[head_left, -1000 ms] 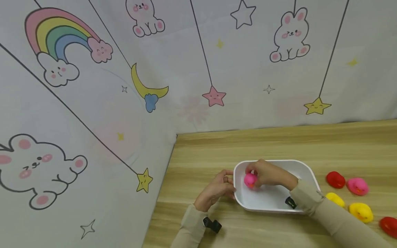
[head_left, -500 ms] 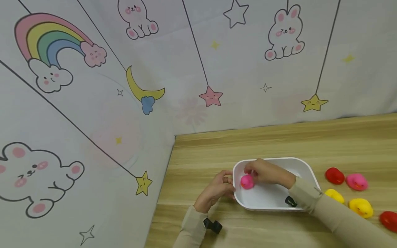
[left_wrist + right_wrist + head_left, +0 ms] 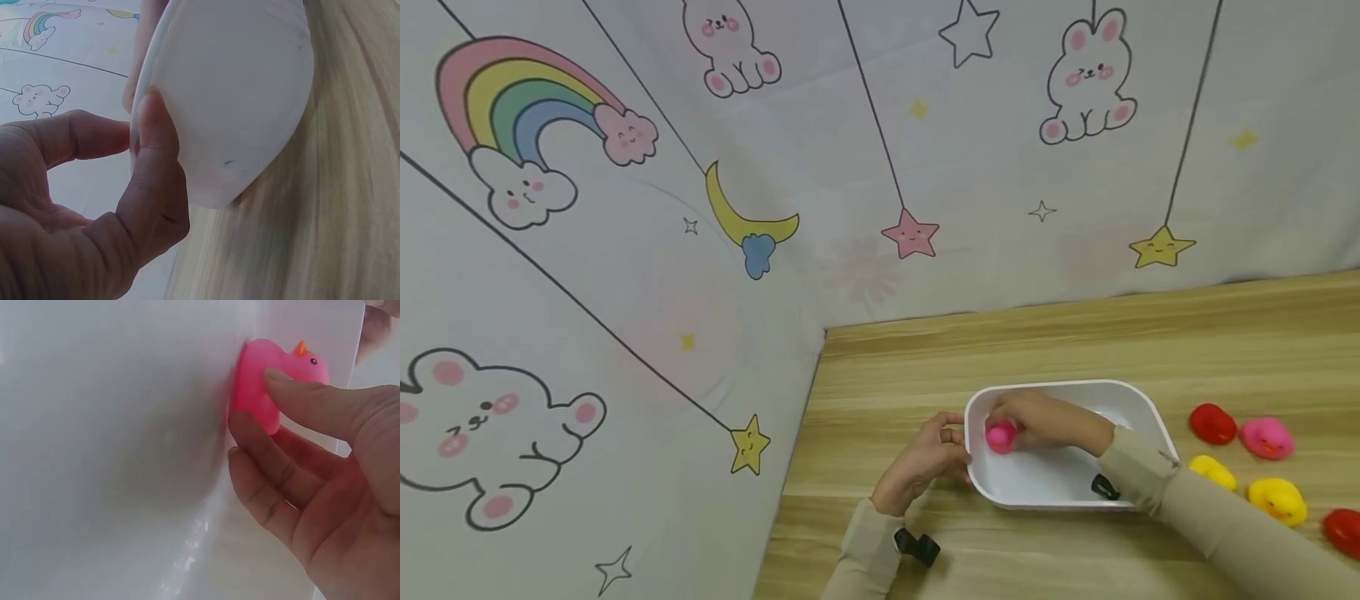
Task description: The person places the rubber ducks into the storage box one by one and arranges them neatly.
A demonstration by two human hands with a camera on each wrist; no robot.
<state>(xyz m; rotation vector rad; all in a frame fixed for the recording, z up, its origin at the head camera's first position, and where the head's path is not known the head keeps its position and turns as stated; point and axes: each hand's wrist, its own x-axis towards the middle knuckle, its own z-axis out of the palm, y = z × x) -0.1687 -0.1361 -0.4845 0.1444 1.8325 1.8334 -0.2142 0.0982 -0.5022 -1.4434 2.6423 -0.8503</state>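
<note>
A white plastic basin (image 3: 1030, 483) stands on the wooden table. Inside its left end is a pink rubber duck (image 3: 1000, 436), close to the wall. My right hand (image 3: 1047, 419) reaches in and holds this duck; the right wrist view has the thumb on one side of the duck (image 3: 256, 369) and fingers under its lower side, its orange beak and eye showing. At the basin's left end, my left hand (image 3: 925, 460) pinches the rim. The left wrist view puts its thumb flat against the outer wall (image 3: 244, 81) and a finger on the rim's other side.
Right of the basin lie several more ducks: a red one (image 3: 1213, 424), a pink one (image 3: 1267, 437), a yellow one (image 3: 1276, 501) and another red one (image 3: 1343, 531). My right sleeve (image 3: 1217, 517) passes over that side. A patterned cloth (image 3: 1000, 167) hangs behind.
The pink duck has shifted slightly left and turned in the basin, and my right fingers have come down around it. My left hand keeps its place at the rim. The head view has moved slightly.
</note>
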